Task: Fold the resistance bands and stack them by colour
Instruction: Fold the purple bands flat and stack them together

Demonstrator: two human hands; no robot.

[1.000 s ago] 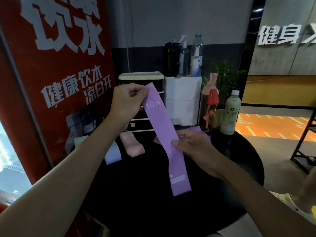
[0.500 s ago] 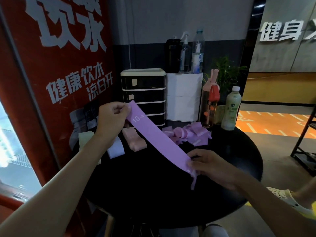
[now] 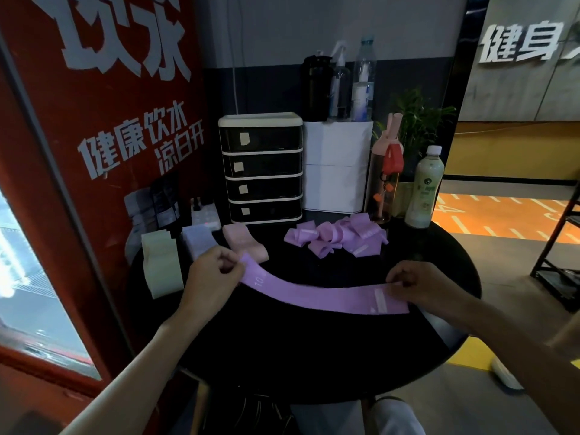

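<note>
On the round black surface (image 3: pixel 314 346), the long purple fabric resistance band (image 3: pixel 314 293) lay stretched from left to right in front of you. Your left hand (image 3: pixel 213 276) held its left end, fingers curled and clamped on the fabric beside the printed "10". Your right hand (image 3: pixel 420 285) had its fingers clamped on the band by the white label, short of the right end. Behind, at the left, sat a pale green folded stack (image 3: pixel 161 265), a pale lilac folded stack (image 3: pixel 197 240) and a pink folded stack (image 3: pixel 244 243). A loose heap of purple bands (image 3: pixel 335 238) lay to their right.
</note>
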